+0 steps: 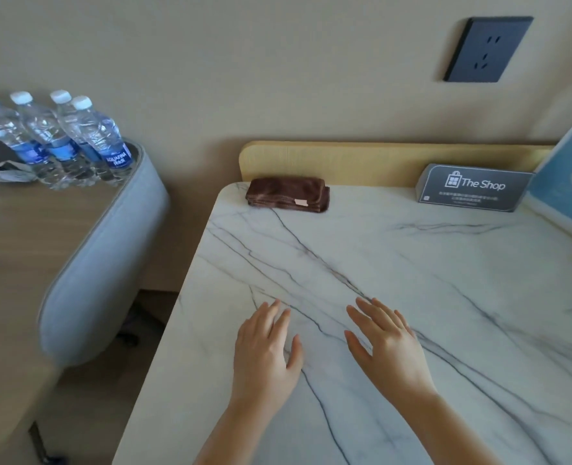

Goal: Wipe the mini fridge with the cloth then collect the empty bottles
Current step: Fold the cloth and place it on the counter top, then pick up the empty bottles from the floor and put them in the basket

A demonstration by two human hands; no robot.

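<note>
1. The folded brown cloth (288,195) lay at the far left corner of the marble-patterned top (412,280), close against the pale wooden back rail (378,159), with a small tan tag showing on its near edge.
2. Four Aquafina water bottles (59,142) stood upright in a tight cluster well left of the cloth, on a separate wooden table (26,246), white caps on and blue labels low on their bodies; whether they held water could not be told.
3. The left hand (266,354) was spread flat, palm down, over the marble top on the near side of the cloth and well apart from it, fingers extended and holding nothing.
4. The right hand (387,347) was just right of the left hand, likewise flat with its fingers splayed, gripping nothing; whether either palm touched the surface could not be told.
5. A grey "The Shop" sign (472,187) stood right of the cloth along the same back rail, and a blue-and-white card (566,182) leaned beyond it at the right edge.
6. A dark wall socket (487,48) was mounted on the beige wall above and right of the cloth.
7. A grey curved chair back (100,256) sat between the bottles' table and the marble top, left of the cloth.
8. A crumpled face mask (6,176) lay beside the bottles.
</note>
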